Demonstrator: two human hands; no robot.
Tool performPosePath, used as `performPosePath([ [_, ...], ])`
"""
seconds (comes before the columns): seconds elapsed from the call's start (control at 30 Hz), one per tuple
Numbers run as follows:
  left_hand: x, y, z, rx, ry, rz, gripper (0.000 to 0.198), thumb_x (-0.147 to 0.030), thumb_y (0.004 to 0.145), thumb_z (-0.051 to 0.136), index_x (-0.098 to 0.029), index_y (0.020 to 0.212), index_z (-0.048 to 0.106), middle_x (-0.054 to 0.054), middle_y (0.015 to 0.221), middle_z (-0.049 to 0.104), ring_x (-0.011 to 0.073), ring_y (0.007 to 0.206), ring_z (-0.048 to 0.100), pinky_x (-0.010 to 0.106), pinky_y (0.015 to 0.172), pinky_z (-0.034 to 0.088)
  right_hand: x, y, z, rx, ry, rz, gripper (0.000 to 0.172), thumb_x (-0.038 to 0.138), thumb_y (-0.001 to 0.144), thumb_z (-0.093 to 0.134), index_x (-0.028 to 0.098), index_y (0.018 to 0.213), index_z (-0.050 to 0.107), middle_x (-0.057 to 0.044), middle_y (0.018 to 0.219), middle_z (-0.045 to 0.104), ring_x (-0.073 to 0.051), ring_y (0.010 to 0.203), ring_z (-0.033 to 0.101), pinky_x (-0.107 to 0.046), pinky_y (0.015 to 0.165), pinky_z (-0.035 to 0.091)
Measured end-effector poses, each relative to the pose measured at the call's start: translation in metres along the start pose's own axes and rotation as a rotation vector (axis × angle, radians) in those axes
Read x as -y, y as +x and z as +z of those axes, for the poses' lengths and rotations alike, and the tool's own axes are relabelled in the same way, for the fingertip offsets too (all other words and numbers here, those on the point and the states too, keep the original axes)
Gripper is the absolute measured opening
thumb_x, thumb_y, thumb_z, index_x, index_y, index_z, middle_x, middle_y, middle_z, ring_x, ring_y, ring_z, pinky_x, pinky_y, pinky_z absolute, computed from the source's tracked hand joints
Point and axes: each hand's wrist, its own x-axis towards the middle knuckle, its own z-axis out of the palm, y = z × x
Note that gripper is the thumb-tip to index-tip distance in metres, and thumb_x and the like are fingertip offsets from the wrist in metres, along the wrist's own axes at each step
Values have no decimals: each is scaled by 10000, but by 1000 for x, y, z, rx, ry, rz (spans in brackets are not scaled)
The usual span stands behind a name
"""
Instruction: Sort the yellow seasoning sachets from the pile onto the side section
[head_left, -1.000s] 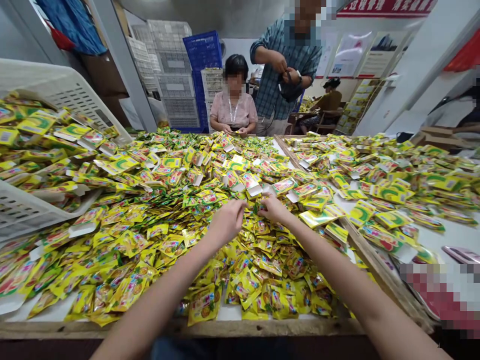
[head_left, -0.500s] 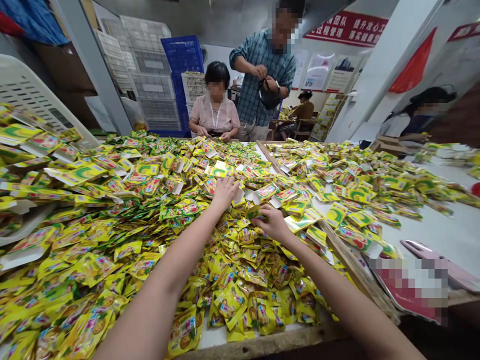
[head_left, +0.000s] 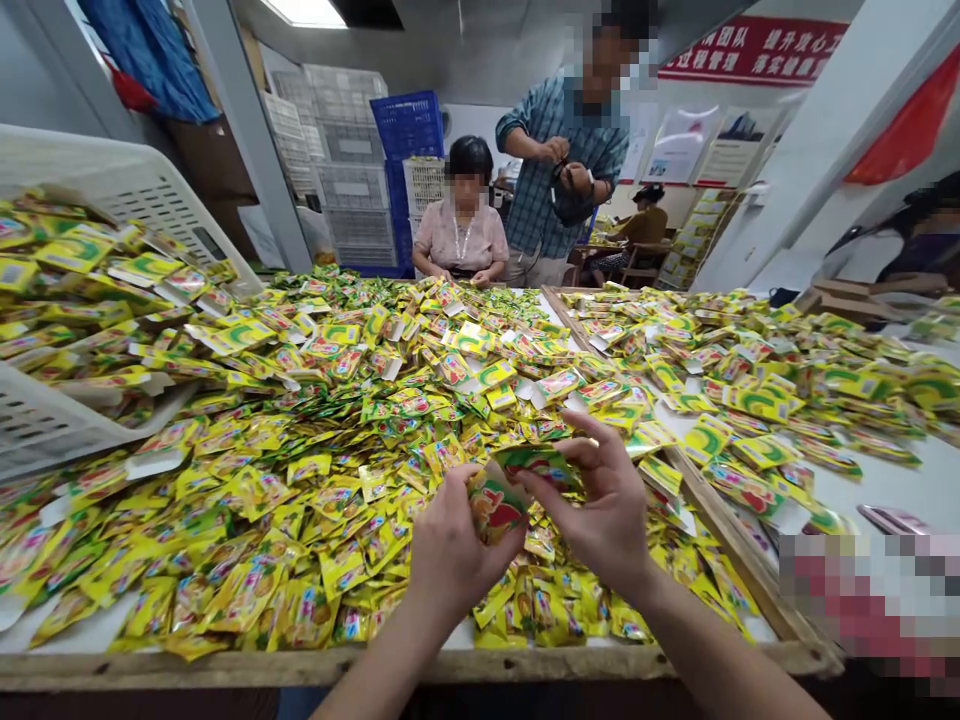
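Note:
In front of me, my left hand [head_left: 457, 545] grips a small yellow box [head_left: 496, 503] with a red and green print, its end tilted up. My right hand [head_left: 604, 495] pinches a green packet [head_left: 544, 468] at the open end of that box, the two touching. Below and around both hands spreads a thick layer of yellow packets [head_left: 300, 520]. Flat yellow cartons [head_left: 559, 385] with white flaps lie on the pile just beyond my hands.
A tipped white crate [head_left: 142, 190] spills cartons at the left. A wooden strip [head_left: 750, 540] divides the table on the right, with more cartons [head_left: 757, 400] beyond. One person [head_left: 461, 235] sits opposite; another [head_left: 574, 150] stands behind. Stacked crates [head_left: 352, 170] stand at the back.
Both hands have come back from the pile towards me and together. My left hand now has a box; my right hand holds a packet against it. The view has shifted left.

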Motion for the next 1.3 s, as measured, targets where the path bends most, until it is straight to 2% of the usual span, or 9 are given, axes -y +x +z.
performPosePath([
  [0.17, -3, -12, 0, -83, 106, 61, 451, -405, 746, 638, -193, 1072, 409, 41, 842, 631, 205, 724, 653, 276, 585, 500, 2, -1, -19, 383, -226, -8, 147, 253, 736, 707, 200, 865, 661, -15, 742, 661, -155, 651, 604, -275, 601, 496],
  [0.27, -4, -18, 3, -89, 141, 113, 433, -370, 738, 641, -186, 1062, 419, 48, 831, 626, 209, 712, 642, 286, 579, 506, 10, 4, -26, 451, -377, -7, 56, 233, 719, 724, 198, 749, 692, -8, 690, 602, -155, 659, 572, -268, 607, 464],
  [0.53, -6, -32, 6, -148, 53, 127, 386, -260, 742, 574, -189, 1093, 431, 41, 840, 622, 192, 723, 635, 277, 599, 498, 11, 16, -22, 631, -411, 31, 145, 246, 730, 699, 170, 614, 656, 10, 609, 557, -129, 603, 516, -244, 554, 390],
  [0.77, -6, -34, 2, -104, 111, 64, 437, -241, 712, 600, -174, 1112, 436, 53, 873, 632, 197, 732, 641, 276, 597, 504, 10, 14, -20, 648, -170, 52, 221, 286, 729, 707, 197, 931, 711, -28, 786, 685, -154, 695, 607, -270, 628, 478],
  [0.9, -9, -38, -1, -147, 114, 92, 364, -241, 761, 558, -179, 1104, 455, 49, 848, 637, 200, 728, 643, 286, 604, 506, 9, 6, -18, 618, -148, -7, 131, 240, 781, 645, 225, 879, 731, -26, 761, 681, -155, 708, 622, -285, 667, 490],
  [1.03, -13, -39, -5, -143, 83, 74, 345, -282, 796, 524, -177, 1115, 446, 62, 865, 643, 203, 738, 650, 288, 600, 511, -1, -12, -6, 395, -60, 80, 264, 293, 669, 768, 209, 907, 688, 1, 668, 684, -160, 615, 638, -279, 600, 513],
  [1.13, -15, -38, -8, -110, 51, 25, 363, -316, 798, 533, -178, 1118, 433, 72, 889, 643, 206, 749, 653, 288, 611, 518, -6, -29, 3, 147, -71, -33, 189, 302, 688, 761, 230, 832, 664, -2, 695, 695, -165, 613, 642, -307, 634, 527],
  [1.23, -16, -36, -11, -95, 56, 8, 340, -319, 807, 520, -183, 1105, 430, 70, 875, 642, 208, 725, 650, 290, 591, 514, -5, -40, 7, 197, -160, -140, 62, 256, 740, 709, 261, 796, 683, -3, 722, 700, -182, 657, 649, -411, 794, 506],
  [1.3, -16, -33, -12, -82, 59, 17, 328, -289, 813, 497, -181, 1115, 427, 70, 870, 639, 206, 708, 644, 292, 575, 508, -3, -43, 8, 274, -234, -100, 195, 239, 685, 744, 280, 871, 698, -28, 818, 707, -238, 812, 655, -494, 874, 462],
])
